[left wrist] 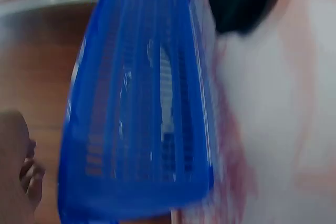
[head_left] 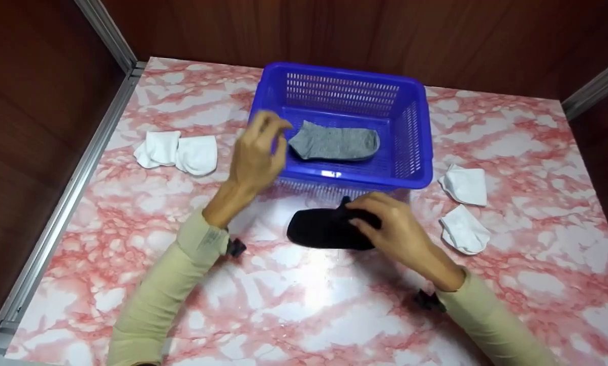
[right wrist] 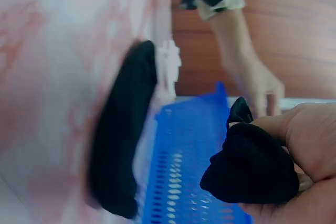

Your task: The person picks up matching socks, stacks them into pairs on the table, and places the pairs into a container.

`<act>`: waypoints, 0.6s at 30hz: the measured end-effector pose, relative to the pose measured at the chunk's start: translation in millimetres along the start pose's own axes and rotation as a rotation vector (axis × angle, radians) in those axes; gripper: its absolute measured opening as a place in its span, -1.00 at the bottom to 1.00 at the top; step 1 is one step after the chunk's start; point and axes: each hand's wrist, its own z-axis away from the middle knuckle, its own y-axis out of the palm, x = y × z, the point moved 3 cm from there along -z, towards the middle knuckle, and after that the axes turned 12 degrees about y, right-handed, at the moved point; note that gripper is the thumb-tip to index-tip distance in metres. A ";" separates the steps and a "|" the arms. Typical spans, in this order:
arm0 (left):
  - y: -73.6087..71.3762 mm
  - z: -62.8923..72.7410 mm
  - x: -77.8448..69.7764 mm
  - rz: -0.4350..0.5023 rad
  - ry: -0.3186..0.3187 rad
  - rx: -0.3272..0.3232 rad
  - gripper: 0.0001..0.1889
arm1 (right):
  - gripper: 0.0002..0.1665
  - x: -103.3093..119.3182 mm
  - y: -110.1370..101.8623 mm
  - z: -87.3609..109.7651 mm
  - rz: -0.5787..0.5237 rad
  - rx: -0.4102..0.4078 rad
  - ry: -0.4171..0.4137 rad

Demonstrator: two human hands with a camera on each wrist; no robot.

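My right hand [head_left: 397, 231] pinches a bunched black sock [right wrist: 254, 166] above the table. Below it a second black sock [head_left: 309, 229] lies flat in front of the blue basket [head_left: 424, 122]. Over the basket's left side hovers my left hand [head_left: 255, 155], blurred, its fingers loosely bent with nothing visible in them. A grey sock [head_left: 337, 144] rests on the basket floor. In the left wrist view only the edge of the left hand [left wrist: 18, 166] shows, beside the blurred basket.
Folded white socks lie on both sides of the basket: a white pair [head_left: 177, 152] to the left, an upper white sock [head_left: 465, 185] and a lower white sock [head_left: 465, 230] to the right. Wooden panels [head_left: 334, 30] stand behind the marbled table [head_left: 283, 315].
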 end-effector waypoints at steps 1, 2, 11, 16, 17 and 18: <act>0.8 4.2 -7.5 0.038 0.040 0.038 -0.81 | -0.67 -0.7 5.1 0.1 0.009 0.008 -0.008; 2.3 8.9 -14.6 0.073 0.077 0.090 -0.80 | -0.68 -1.8 9.9 0.5 0.018 0.012 -0.014; 14.0 45.5 -60.4 0.180 0.257 0.414 -0.84 | -0.72 -9.0 34.9 1.6 0.076 0.141 -0.001; 24.2 61.7 -60.6 0.237 0.177 0.594 -0.84 | -0.69 -10.1 40.2 2.4 0.143 0.174 0.025; 26.8 64.3 -59.1 0.239 0.144 0.641 -0.83 | -0.66 -9.2 40.8 2.9 0.153 0.169 0.024; 28.8 66.8 -57.8 0.239 0.111 0.689 -0.82 | -0.64 -7.6 41.3 3.5 0.164 0.164 0.020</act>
